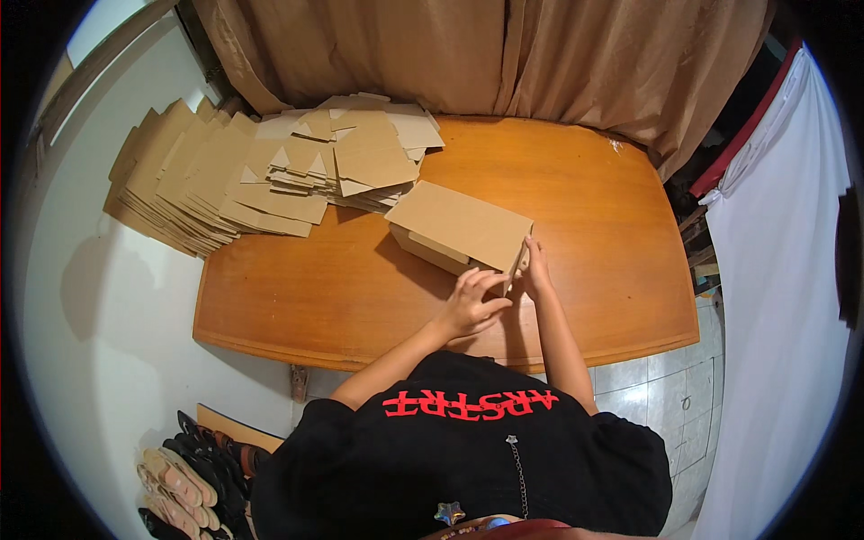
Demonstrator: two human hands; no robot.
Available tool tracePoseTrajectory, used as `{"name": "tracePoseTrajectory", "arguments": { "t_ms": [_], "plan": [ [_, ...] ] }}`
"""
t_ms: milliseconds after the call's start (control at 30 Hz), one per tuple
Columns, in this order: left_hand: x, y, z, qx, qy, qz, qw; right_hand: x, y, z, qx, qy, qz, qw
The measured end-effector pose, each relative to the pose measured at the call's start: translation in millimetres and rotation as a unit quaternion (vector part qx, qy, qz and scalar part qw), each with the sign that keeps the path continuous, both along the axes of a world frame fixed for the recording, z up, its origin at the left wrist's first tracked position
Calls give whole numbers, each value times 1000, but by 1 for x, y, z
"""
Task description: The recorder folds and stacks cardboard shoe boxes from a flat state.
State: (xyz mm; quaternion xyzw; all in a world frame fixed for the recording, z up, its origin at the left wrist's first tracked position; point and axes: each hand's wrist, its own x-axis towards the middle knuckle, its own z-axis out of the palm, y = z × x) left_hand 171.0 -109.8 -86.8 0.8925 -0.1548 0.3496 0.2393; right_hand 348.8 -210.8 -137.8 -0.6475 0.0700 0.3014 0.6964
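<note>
A brown cardboard box (459, 225) sits on the wooden table (297, 288), its flat lid tilted over the body. My left hand (472, 301) rests at the box's near corner with fingers spread, touching the front flap. My right hand (536, 270) pinches the lid's near right edge. Both forearms come up from my black shirt at the bottom.
A big fanned pile of flat cardboard blanks (270, 171) covers the table's far left and overhangs its edge. Brown curtain (504, 54) hangs behind the table. White cloth (783, 270) stands at the right. Several sandals (189, 477) lie on the floor at lower left.
</note>
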Motion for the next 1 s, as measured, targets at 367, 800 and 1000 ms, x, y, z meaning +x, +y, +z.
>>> {"name": "tracePoseTrajectory", "arguments": {
  "t_ms": [367, 800, 1000],
  "plan": [
    [7, 124, -39, -323, 79, 343, 879, -17, -10, -17, -63, -253, -30, 965],
    [19, 99, 5, -301, 156, 366, 867, -52, 0, 78, -253, -522, 121, 806],
    [15, 96, -15, -262, 227, 410, 844, -53, -1, 38, -274, -564, 115, 771]
  ]
}}
